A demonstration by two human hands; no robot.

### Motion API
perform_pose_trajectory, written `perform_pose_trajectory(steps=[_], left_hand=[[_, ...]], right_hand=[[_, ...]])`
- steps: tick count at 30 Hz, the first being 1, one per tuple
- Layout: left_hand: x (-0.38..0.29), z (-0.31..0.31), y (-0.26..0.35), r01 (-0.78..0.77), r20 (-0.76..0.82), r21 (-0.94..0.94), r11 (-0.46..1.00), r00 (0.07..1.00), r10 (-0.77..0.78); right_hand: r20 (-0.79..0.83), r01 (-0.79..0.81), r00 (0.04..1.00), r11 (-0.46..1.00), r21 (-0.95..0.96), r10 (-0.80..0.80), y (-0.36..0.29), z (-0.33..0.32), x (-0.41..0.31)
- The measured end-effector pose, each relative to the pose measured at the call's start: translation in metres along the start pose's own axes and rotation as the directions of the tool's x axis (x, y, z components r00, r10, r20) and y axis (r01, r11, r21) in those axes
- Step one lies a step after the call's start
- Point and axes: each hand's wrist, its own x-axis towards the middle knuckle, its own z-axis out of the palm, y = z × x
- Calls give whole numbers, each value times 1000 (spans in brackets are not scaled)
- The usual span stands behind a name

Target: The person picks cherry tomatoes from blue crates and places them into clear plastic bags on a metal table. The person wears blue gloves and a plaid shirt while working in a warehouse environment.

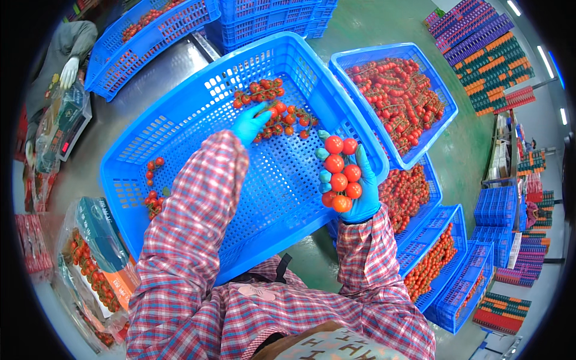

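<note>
My right hand, in a blue glove, holds a truss of round red cherry tomatoes above the right side of a large blue plastic crate. The tomatoes lie across the palm, with the fingertips curled around their left side. Inside the crate, my blue-gloved left hand is stretched towards a cluster of tomato trusses. Its thumb and forefinger reach the cluster's left edge; whether they grip a tomato is unclear. Behind that cluster lies another truss. Several tomatoes rest at the crate's left end, partly behind my left sleeve.
Blue crates full of tomatoes stand on the right, above further tomato crates. A bagged carton of tomatoes sits at lower left. At upper left, a co-worker's white-gloved hand is over a wrapped carton. Crates are stacked behind.
</note>
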Motion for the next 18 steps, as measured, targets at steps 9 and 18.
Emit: perform_pose_trajectory(steps=[9, 18], left_hand=[[-193, -61, 102, 297, 297, -950, 93, 955, -15], [-390, -156, 170, -260, -308, -933, 250, 936, -173]], right_hand=[[309, -246, 934, 948, 203, 177, 58, 45, 10], [232, -364, 905, 931, -8, 356, 144, 134, -9]])
